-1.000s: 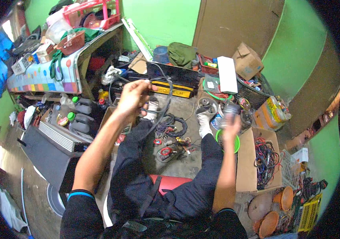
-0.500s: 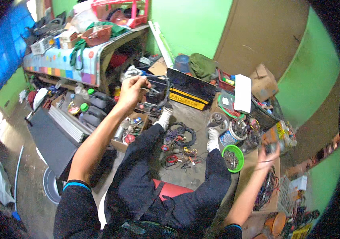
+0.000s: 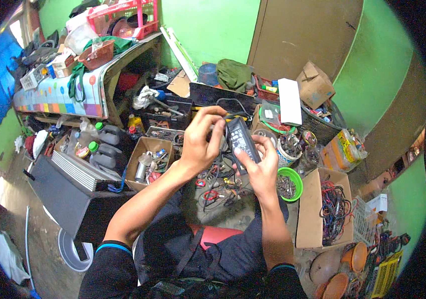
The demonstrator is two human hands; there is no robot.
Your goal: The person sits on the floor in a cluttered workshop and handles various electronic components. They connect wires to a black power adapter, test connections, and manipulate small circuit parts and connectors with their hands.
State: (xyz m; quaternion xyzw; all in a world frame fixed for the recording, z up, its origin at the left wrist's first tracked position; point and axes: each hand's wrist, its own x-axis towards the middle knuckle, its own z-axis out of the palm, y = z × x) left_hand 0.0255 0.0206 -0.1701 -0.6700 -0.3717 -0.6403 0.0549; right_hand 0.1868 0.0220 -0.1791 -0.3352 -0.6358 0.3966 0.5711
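We've got a blk power brick (image 3: 244, 144) in our R hand (image 3: 263, 172), out in front of us above the floor (image 3: 213, 217). It's tilted, top end leaning L, printed label facing up at us. R thumb presses on the near face, other fingers bend round the R edge, so that hand is pinching the brick. Our L hand (image 3: 200, 144) is just beside the brick's upper L end, fingers bent, thumb & fingertips close tog.; can't tell if they touch the brick or pinch sth thin.

Below our hands, on the floor, is a tangle of cords (image 3: 210, 195) w/ red bits. R of it we see a green bowl (image 3: 300, 185) w/ small metal pcs, then a cardbd box (image 3: 310, 214) full of cables. On our L is a smaller carton (image 3: 134, 183) w/ a grey can & misc. parts; beyond it, 2 dark jugs (image 3: 107, 158) w/ green caps. A red seat (image 3: 223, 233) shows btwn our thighs. Farther off: a white panel (image 3: 290, 102) near a brown box (image 3: 316, 85), & top L, a table w/ a multicol. cloth (image 3: 89, 94).
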